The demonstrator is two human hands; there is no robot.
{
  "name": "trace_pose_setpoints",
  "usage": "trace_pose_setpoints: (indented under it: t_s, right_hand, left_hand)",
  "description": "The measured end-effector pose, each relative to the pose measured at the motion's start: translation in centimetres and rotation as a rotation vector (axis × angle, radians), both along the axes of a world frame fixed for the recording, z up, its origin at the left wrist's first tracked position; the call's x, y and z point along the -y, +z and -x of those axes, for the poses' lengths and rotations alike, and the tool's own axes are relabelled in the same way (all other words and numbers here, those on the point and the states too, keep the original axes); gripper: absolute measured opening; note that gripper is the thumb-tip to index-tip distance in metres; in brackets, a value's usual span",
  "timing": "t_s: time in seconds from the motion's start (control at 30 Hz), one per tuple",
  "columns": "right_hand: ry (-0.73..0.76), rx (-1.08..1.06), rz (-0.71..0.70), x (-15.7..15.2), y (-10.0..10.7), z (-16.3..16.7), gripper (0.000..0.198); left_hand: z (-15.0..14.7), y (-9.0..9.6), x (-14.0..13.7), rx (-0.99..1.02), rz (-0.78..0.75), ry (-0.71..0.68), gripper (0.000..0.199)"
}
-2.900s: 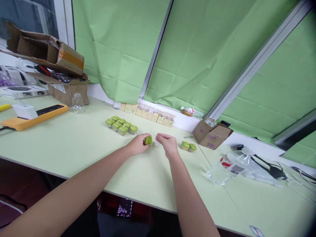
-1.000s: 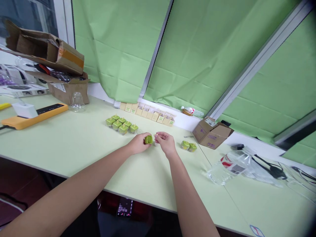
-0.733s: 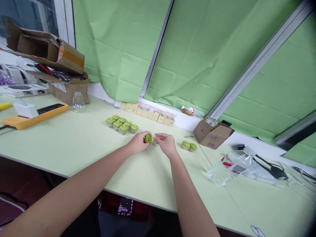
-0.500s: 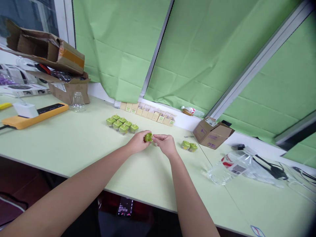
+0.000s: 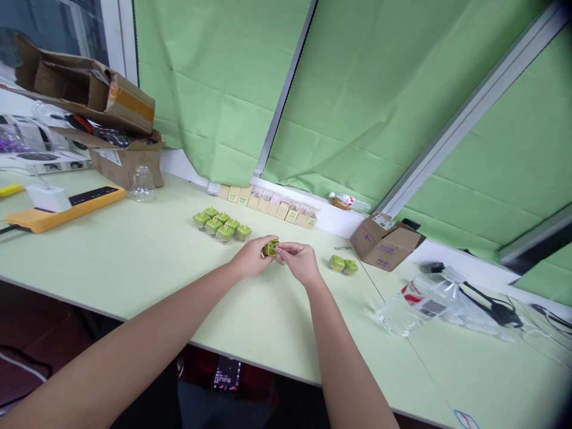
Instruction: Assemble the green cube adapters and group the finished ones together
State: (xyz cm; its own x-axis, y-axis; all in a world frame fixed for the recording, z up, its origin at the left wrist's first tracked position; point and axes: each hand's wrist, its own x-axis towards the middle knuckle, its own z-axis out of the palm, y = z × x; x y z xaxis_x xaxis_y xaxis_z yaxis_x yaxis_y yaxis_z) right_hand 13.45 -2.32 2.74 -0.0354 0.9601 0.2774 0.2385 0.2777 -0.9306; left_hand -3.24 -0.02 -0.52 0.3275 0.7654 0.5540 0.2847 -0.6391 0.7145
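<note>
Over the middle of the pale table (image 5: pixel 179 268), my left hand (image 5: pixel 252 259) is closed round a small green-topped item (image 5: pixel 270 247), which looks like the green-topped clear cups nearby. My right hand (image 5: pixel 298 259) pinches at the right side of the same item with thumb and forefinger. The fingers hide part of it. Just behind my left hand stands a cluster of several green-topped cups (image 5: pixel 224 231), each with a small stem-like piece on top. To the right of my right hand are two more green-topped cups (image 5: pixel 336 263), side by side.
Along the back stands a row of small cardboard boxes (image 5: pixel 268 204). A larger carton (image 5: pixel 385 241) and a big clear bottle (image 5: pixel 420 301) are on the right. At left lie an orange power strip (image 5: pixel 89 208), a clear plastic container (image 5: pixel 142 185) and stacked cartons (image 5: pixel 127 161).
The item in my hands has turned slightly, and my right fingers have shifted a little over its top. The other things stand as before.
</note>
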Motion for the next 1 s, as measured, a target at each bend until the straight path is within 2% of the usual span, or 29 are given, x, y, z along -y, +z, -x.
trace_pose_setpoints:
  t_s: [0.37,0.57,1.0]
  right_hand:
    - [-0.083,0.318,-0.123,0.1,-0.4,0.1,0.02]
    - [-0.144,0.556,-0.216,0.9,0.1,0.8,0.022]
    - [-0.196,0.728,-0.292,1.5,0.1,2.1,0.023]
  left_hand:
    - [-0.2,-0.3,-0.1,0.028,0.061,-0.056,0.051]
    - [-0.3,-1.0,-0.5,0.029,-0.011,-0.031,0.049]
    - [-0.2,-0.9,-0.5,0.039,-0.008,-0.023,0.051]
